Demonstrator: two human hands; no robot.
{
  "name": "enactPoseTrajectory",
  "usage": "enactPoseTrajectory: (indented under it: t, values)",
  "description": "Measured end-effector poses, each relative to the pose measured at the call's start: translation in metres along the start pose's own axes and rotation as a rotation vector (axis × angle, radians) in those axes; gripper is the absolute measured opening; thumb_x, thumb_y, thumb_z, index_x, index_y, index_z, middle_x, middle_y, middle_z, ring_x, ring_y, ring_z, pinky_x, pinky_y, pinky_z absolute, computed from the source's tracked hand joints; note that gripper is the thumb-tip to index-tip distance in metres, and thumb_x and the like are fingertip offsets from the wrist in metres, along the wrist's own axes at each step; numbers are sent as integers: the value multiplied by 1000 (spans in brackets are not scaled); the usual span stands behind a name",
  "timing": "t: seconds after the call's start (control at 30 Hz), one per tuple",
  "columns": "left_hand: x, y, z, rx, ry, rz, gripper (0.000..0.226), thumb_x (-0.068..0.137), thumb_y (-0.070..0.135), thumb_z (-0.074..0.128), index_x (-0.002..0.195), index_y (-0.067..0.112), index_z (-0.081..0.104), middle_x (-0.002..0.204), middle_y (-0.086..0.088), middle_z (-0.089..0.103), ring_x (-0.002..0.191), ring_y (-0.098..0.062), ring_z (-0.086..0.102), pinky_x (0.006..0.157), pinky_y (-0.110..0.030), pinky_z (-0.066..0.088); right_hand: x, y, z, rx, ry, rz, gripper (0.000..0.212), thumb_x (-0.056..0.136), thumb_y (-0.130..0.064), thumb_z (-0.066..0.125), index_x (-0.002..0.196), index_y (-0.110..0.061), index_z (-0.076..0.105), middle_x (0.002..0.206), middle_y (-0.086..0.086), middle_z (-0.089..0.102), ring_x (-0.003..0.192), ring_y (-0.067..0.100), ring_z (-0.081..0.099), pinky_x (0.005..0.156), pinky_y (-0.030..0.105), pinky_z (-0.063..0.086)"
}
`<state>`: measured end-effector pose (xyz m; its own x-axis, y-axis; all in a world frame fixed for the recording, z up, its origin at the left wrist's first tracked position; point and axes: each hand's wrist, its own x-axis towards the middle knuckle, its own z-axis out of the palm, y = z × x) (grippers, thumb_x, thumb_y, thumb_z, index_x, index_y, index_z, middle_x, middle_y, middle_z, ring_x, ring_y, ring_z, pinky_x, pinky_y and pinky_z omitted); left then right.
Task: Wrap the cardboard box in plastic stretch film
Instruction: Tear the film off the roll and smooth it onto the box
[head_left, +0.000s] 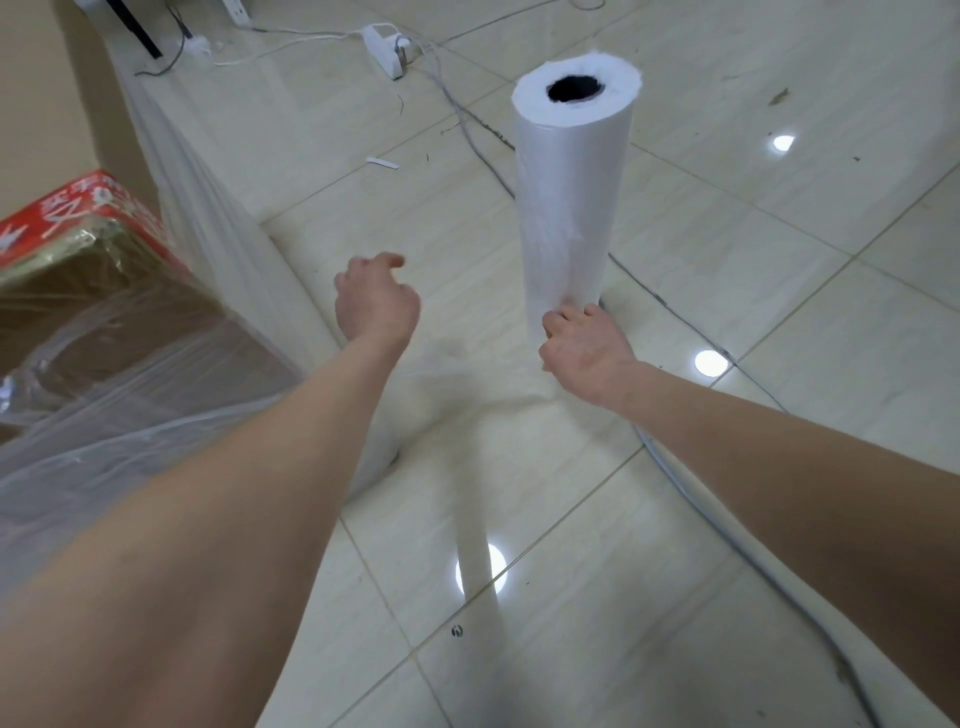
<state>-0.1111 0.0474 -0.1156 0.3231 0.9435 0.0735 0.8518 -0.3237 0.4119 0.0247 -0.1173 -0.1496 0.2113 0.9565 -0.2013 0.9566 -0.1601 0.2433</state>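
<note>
**Brown cardboard box at left, film roll held upright at centre right**

Brown cardboard, partly covered in clear plastic, fills the left edge of the frame: this is the cardboard box (104, 301), with a red printed top. Loose stretch film (208, 218) drapes off it and trails across the pale tile floor (779, 234) toward the centre.

Just left of centre, the left hand (376, 299) is held above the floor with its fingers bent downward and the thumb sticking out. A faint haze of film lies below it, and it cannot be told whether the fingers grip any of it.

Right of centre, a tall white roll of stretch film (571, 197) stands upright on the floor, its dark hollow core visible at the top. The right hand (584, 348) curls its fingers round the roll near its base.

At the upper centre lies a white power strip (384, 49). A grey cable (691, 332) runs from it past the roll toward the lower right.
</note>
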Motion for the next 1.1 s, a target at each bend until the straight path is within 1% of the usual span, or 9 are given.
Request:
enactPoseTrajectory:
  t: [0.07, 0.13, 0.23, 0.37, 0.47, 0.57, 0.7, 0.93, 1.1]
  values:
    - [-13, 24, -6, 39, -37, 311, 35, 86, 19, 53, 118, 27, 64, 121, 1, 59, 119, -22, 47, 95, -33, 43, 0, 1, -1, 51, 11, 20, 29, 100, -27, 43, 120, -19, 62, 125, 5, 49, 122, 25, 40, 90, 33, 34]
    - [-28, 44, 1, 105, -254, 587, 33, 84, 31, 58, 116, 30, 65, 113, 8, 64, 114, -18, 49, 91, -31, 43, 0, 2, -2, 91, 21, 40, 33, 101, -31, 40, 124, -19, 61, 127, 6, 49, 124, 25, 39, 92, 35, 34]
    - [-49, 54, 33, 502, -502, 795, 51, 79, 56, 59, 123, 30, 60, 115, 8, 64, 118, -17, 45, 95, -33, 34, -2, 6, -1, 146, 36, 69, 34, 100, -32, 40, 126, -21, 60, 127, 4, 48, 124, 23, 38, 94, 34, 34]
    - [-57, 56, 64, 519, -503, 639, 42, 84, 56, 59, 116, 29, 63, 111, 4, 64, 116, -17, 46, 94, -34, 28, -2, 8, 2, 197, 76, 77, 30, 99, -31, 45, 120, -23, 64, 121, 2, 50, 121, 22, 38, 89, 32, 33]
    - [-60, 60, 73, 428, -457, 502, 21, 89, 41, 57, 91, 24, 69, 94, 1, 66, 107, -20, 53, 86, -31, 29, -1, 4, 8, 172, 131, 57, 23, 95, -26, 51, 110, -22, 68, 114, 0, 54, 116, 22, 43, 81, 31, 31]
    - [-60, 57, 81, 343, -475, 328, 23, 88, 37, 55, 70, 24, 59, 83, -3, 58, 106, -29, 52, 79, -28, 31, 0, 6, 14, 148, 177, 47, 22, 93, -22, 54, 106, -25, 71, 105, -4, 60, 107, 20, 49, 75, 29, 29]
    - [-56, 49, 75, 243, -451, 224, 19, 90, 33, 61, 100, 22, 72, 104, -6, 67, 105, -30, 58, 75, -27, 39, -2, 8, 10, 77, 218, -38, 12, 84, -26, 66, 92, -28, 74, 94, -8, 64, 96, 19, 55, 73, 29, 33]
    - [-28, 18, 57, 274, -280, 4, 26, 89, 27, 59, 108, 12, 69, 111, -12, 67, 104, -31, 63, 84, -33, 48, -4, 7, 14, -9, 126, -158, 29, 94, -11, 42, 110, -17, 66, 113, -1, 53, 109, 24, 43, 77, 32, 24]
    - [-36, 20, 64, 152, -450, 208, 26, 87, 19, 52, 111, 17, 63, 114, -6, 65, 109, -26, 59, 90, -33, 49, -1, 4, 18, 8, 146, -115, 26, 96, -17, 43, 113, -18, 62, 120, -1, 49, 109, 23, 43, 83, 31, 31]
